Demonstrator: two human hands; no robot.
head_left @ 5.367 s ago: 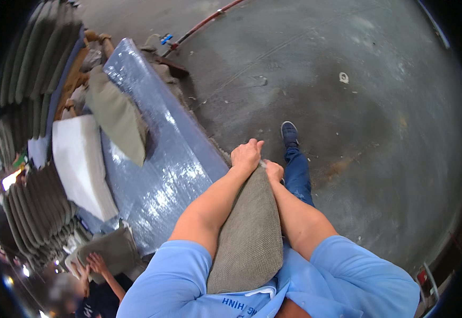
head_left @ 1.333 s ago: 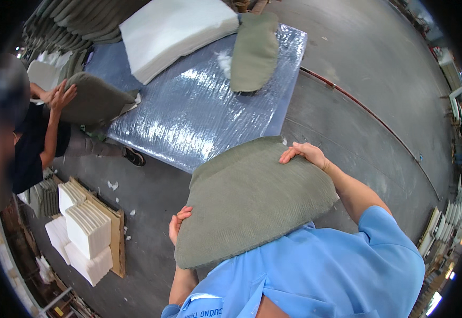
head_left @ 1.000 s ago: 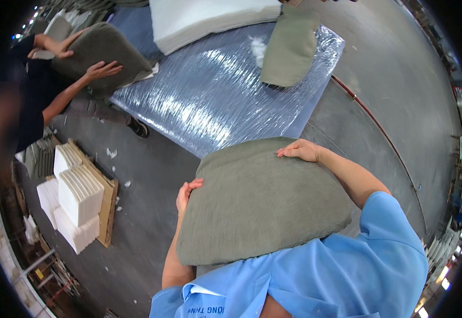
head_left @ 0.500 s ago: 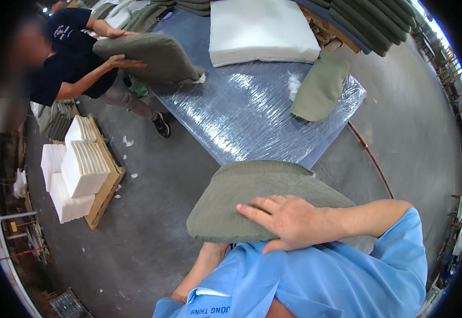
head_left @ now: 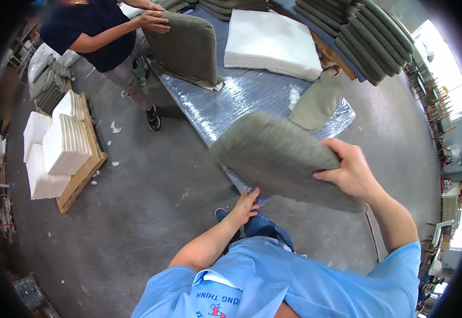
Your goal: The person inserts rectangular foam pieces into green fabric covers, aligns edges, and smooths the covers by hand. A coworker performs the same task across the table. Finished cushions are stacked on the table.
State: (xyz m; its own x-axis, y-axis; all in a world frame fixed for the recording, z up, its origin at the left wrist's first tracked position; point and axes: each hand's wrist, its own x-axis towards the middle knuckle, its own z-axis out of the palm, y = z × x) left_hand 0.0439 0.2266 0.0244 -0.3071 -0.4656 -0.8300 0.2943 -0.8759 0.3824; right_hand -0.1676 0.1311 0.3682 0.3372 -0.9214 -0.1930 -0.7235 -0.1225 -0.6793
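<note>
A grey-green fabric seat cushion (head_left: pixel 276 159) is held up in front of me, tilted and a little blurred by motion. My right hand (head_left: pixel 350 169) grips its right edge, thumb on the near face and the fingers going round behind. Just under the cushion's lower left edge is my left hand (head_left: pixel 245 208), its fingers stretched and spread; whether a fingertip touches the fabric I cannot tell. Beyond the cushion, a plastic-wrapped table (head_left: pixel 199 114) carries a loose grey-green cover piece (head_left: pixel 315 103) with a tuft of white filling (head_left: pixel 294 97) beside it.
A stack of white padding sheets (head_left: pixel 270 42) lies on the table's far part. Across its left corner, a co-worker holds another cushion (head_left: pixel 184 47) upright. Stacked dark cushions (head_left: pixel 376 45) stand far right. White foam blocks (head_left: pixel 66 143) rest on a pallet (head_left: pixel 85 169) at left, with scraps on the floor.
The cushion has moved away from my body, rightward and up. My right hand has gone from its face to its right edge; my left hand has come out from beneath. The co-worker's cushion is more upright.
</note>
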